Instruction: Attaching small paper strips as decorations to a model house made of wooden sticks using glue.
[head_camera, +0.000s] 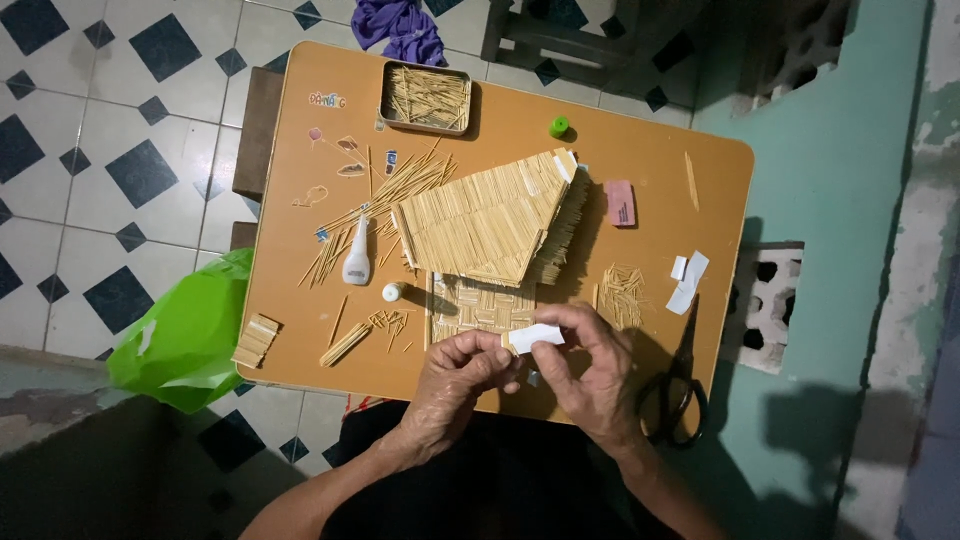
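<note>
My left hand and my right hand meet over the near edge of a small orange table. Together they pinch a small white strip with a tan end between fingertips. Just beyond them lies a flat panel of woven sticks. Behind it stands a model roof built of many thin wooden sticks.
A glue bottle and its cap lie left of the roof among loose sticks. A metal tin of sticks sits at the far edge. Black scissors, white paper scraps, a pink eraser, a green cap, a green bag.
</note>
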